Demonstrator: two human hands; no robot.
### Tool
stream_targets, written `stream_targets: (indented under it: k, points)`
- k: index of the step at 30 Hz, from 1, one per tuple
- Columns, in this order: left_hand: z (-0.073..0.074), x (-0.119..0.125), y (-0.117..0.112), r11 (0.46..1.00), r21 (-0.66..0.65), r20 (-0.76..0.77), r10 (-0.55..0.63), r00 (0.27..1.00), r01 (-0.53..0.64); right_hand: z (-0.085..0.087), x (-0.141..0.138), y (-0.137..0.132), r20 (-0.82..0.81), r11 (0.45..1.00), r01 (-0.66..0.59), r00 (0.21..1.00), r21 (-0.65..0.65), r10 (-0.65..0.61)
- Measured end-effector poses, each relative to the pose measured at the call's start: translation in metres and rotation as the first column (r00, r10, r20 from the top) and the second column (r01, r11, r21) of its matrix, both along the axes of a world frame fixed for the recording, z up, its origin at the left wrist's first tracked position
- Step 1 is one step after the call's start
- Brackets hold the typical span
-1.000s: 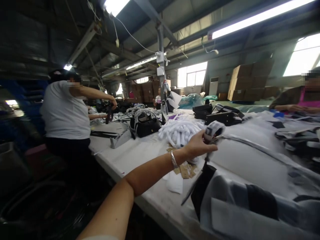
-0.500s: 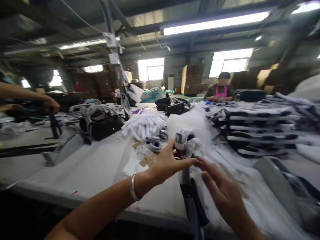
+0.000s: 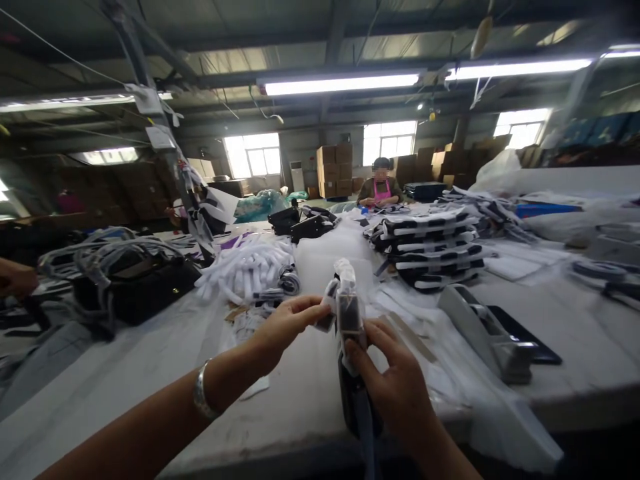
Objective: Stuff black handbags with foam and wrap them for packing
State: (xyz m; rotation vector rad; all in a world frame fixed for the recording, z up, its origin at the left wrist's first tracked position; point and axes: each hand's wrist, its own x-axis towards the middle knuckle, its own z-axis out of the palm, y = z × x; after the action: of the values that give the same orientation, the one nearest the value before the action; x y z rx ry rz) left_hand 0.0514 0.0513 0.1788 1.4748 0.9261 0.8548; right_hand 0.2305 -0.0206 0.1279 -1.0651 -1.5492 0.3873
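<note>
Both my hands hold a dark strap (image 3: pixel 356 393) whose upper end is wrapped in thin white plastic (image 3: pixel 344 293), raised over the near edge of the white table (image 3: pixel 150 373). My left hand (image 3: pixel 285 327), with a silver bracelet at the wrist, pinches the plastic wrap from the left. My right hand (image 3: pixel 395 387) grips the strap from below and to the right, thumb pressed on its front. The strap hangs down between my arms, out of view at the bottom.
A pile of white rolled pieces (image 3: pixel 250 270) and brown tags (image 3: pixel 235 313) lie behind my left hand. A black bag (image 3: pixel 130 287) sits left, stacked black-and-white pieces (image 3: pixel 430 250) right, a grey tool (image 3: pixel 487 333) near right. A person in pink (image 3: pixel 381 190) works at the far end; another's hand (image 3: pixel 17 280) shows at left.
My view has swung right along the table. My right hand came in and closed on the strap, and both hands drew it nearer to me.
</note>
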Motion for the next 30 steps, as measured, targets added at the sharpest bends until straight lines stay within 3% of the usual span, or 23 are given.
stream_targets:
  k: [8, 13, 18, 30]
  points:
    - [0.003, 0.01, -0.013, 0.965, -0.148, 0.123, -0.197, 0.973, 0.214, 0.005, -0.006, -0.003, -0.079, 0.998, -0.061, 0.995, -0.012, 0.06]
    - [0.011, 0.014, 0.004, 0.971, -0.151, 0.129, -0.164, 0.978, 0.183, -0.001, -0.009, 0.001, -0.07, 0.999, -0.035, 0.997, 0.014, 0.036]
    - [0.009, 0.023, 0.021, 0.966, -0.24, 0.061, -0.087, 0.994, 0.1, -0.006, -0.016, 0.005, -0.008, 0.995, -0.017, 1.0, 0.103, 0.018]
    - [0.018, 0.018, 0.018, 0.956, -0.294, 0.018, -0.01, 1.0, 0.015, -0.015, -0.021, 0.011, 0.043, 0.984, -0.03, 0.999, 0.173, 0.023]
